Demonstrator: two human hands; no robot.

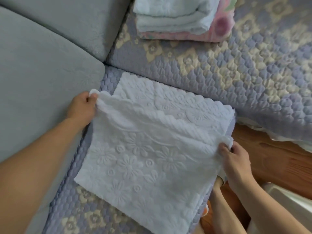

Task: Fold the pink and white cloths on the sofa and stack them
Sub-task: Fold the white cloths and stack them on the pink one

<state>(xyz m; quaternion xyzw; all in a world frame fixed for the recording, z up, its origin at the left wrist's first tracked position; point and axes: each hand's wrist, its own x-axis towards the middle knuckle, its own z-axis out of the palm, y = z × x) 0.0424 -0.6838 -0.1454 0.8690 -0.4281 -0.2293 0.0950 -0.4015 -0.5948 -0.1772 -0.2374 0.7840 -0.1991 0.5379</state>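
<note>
A white cloth (145, 154) with embossed flowers lies on the sofa seat, its near layer folded over the far layer. My left hand (83, 105) pinches the upper left corner of the top layer. My right hand (233, 159) pinches the right corner of that layer at the seat's edge. At the top of the view a folded white cloth (173, 12) sits on a folded pink floral cloth (217, 29), forming a stack on the far seat.
The sofa seat wears a quilted lilac cover (236, 68) with cream flowers. Grey back cushions (42, 56) stand to the left. Wooden floor (278, 159) shows at the right, with a pale container's edge (290, 200) at the lower right.
</note>
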